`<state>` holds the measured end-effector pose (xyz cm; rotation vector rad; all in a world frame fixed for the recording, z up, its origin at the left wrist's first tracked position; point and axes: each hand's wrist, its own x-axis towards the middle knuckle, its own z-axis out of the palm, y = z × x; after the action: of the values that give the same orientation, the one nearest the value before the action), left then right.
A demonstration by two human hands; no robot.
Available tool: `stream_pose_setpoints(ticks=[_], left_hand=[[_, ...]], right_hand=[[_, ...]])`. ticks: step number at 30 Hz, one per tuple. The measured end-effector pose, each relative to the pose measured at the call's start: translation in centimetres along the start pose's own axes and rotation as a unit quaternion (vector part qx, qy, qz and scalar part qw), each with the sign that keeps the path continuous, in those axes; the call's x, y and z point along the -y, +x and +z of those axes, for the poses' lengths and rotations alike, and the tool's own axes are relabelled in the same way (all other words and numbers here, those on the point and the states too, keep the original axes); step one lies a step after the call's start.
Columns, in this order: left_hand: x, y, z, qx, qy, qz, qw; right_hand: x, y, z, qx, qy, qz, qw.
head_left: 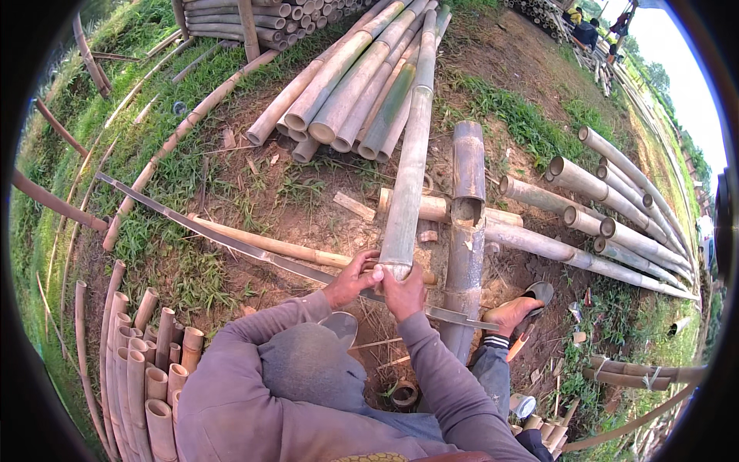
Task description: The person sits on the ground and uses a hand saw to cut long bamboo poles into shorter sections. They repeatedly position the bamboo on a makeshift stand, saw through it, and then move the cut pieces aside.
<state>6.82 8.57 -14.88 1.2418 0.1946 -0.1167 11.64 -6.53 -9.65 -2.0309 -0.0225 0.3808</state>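
A long pale-green bamboo pole (412, 162) runs from the far stack toward me, its cut end between my hands. My left hand (352, 282) is closed at the left side of that end, with the thumb against it. My right hand (404, 294) is wrapped round the end's right side. Passing below both hands is a long, narrow grey strip (231, 242), slanting from far left to near right; whether either hand also grips it I cannot tell. Right of the pole lies a thick dark bamboo trunk (464, 269) with a notch cut in its top.
Bamboo poles (339, 100) are stacked ahead, and more poles (616, 208) lie at the right. Short bamboo pieces (146, 362) stand upright at the near left. A bamboo crosspiece (431, 206) rests near the notched trunk. Beside my right foot is an orange-handled tool (520, 343).
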Motion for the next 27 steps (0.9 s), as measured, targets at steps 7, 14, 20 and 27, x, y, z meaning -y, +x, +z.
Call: stream_pose_setpoints(ticks=[7, 14, 20, 27], left_hand=[[-2.2, -0.6, -1.2, -0.132, -0.133, -0.064, 0.98], [3.1, 1.0, -4.0, -0.262, 0.142, 0.015, 0.954], [-0.7, 8.0, -5.4, -0.308, -0.145, -0.003, 0.94], [-2.6, 16.8, -7.6, -0.077, -0.435, -0.067, 0.894]], right_hand=[[1.6, 0.2, 3.1, 0.094, -0.095, -0.091, 0.987], [-4.4, -5.6, -3.5, 0.043, -0.312, -0.29, 0.904], [-6.6, -11.0, -8.1, 0.007, -0.325, -0.316, 0.892], [-9.2, -14.2, -11.3, -0.011, -0.323, -0.266, 0.908]])
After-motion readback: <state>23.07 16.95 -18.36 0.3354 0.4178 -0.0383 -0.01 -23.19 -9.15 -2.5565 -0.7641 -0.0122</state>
